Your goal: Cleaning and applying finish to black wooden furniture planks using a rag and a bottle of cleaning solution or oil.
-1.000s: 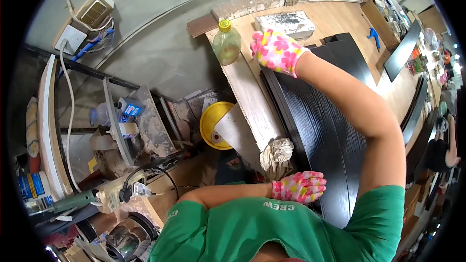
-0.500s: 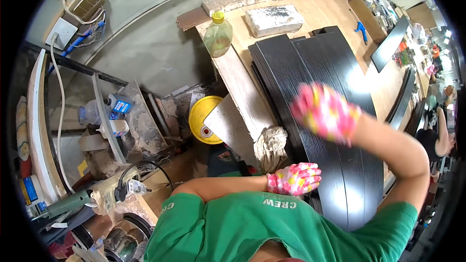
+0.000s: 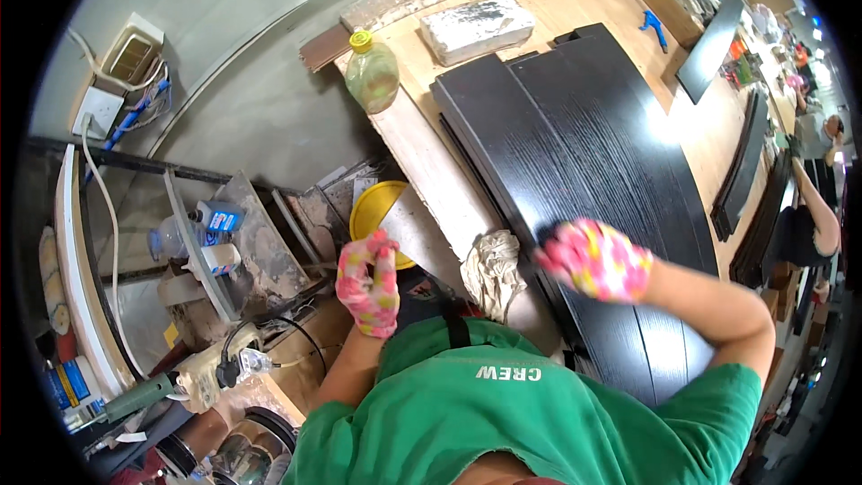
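Long black wood-grain boards lie stacked on the worktable. Over their near left part is my right hand, in a pink, yellow and white patterned glove. Its fingers are curled against the board around something dark, mostly hidden and blurred. My left hand, gloved alike, is raised off the table's left side, in front of a yellow round lid or disc. Its fingers curl toward the thumb, with nothing visible in them. A crumpled off-white cloth rests by the boards' left edge, between my hands.
A yellow-capped bottle stands at the table's left edge, near a paint-stained white block. A blue tool lies farther right. At left are a shelf frame with bottles and a power cord. Another person's arm shows far right.
My left hand has moved left and up from beside my body, its flat fingers now curled. My right hand has come nearer to me along the boards. The view has shifted slightly.
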The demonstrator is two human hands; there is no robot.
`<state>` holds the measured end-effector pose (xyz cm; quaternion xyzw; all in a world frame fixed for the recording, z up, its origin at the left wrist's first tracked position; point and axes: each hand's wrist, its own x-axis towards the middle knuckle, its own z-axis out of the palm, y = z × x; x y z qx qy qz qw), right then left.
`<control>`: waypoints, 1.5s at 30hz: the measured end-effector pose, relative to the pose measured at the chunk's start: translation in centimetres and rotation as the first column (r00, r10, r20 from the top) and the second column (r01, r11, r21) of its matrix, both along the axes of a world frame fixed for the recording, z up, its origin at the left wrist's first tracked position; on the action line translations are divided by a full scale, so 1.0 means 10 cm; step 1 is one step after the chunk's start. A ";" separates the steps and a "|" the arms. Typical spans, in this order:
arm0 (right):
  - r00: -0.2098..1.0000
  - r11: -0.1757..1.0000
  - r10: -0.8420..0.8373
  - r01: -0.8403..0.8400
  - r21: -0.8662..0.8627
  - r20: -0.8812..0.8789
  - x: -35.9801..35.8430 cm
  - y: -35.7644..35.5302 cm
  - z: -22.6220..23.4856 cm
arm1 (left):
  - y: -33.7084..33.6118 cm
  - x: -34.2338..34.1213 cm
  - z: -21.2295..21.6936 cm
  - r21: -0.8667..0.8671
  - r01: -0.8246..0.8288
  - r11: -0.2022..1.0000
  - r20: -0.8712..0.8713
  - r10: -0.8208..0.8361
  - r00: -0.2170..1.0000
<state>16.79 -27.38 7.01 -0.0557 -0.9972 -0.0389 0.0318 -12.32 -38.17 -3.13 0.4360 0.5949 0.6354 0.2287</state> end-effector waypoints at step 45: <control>-0.059 0.016 -0.996 0.577 -0.817 -0.061 0.80 1.04 0.05 | 3.50 1.61 0.29 -0.485 0.433 0.760 -0.727 -0.626 0.283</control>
